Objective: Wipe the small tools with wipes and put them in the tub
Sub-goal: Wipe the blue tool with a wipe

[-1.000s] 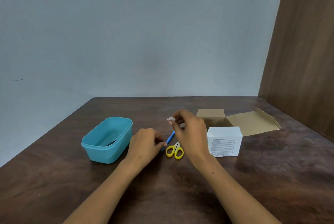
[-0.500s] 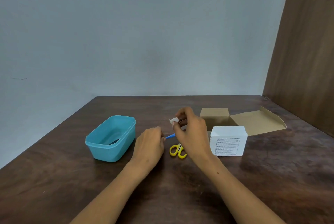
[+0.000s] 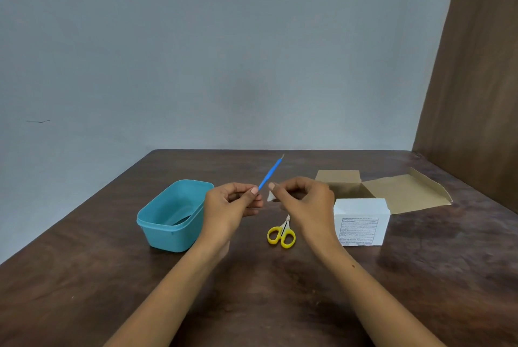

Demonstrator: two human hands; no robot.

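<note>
While the left hand pinches the blue tool upright, the right hand pinches a wipe.

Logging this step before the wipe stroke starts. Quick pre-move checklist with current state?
1. Blue tool gripped: ok, left hand pinches its lower end, tip pointing up and away.
2. Wipe in hand: ok, right hand pinches it beside the tool.
3. Wipe touching the tool: not ok, a small gap shows.
4. Tub open and beside the left hand: ok.
5. Tub contents: cannot tell, something dark lies inside.
6. Scissors waiting on the table: ok, untouched.
</note>
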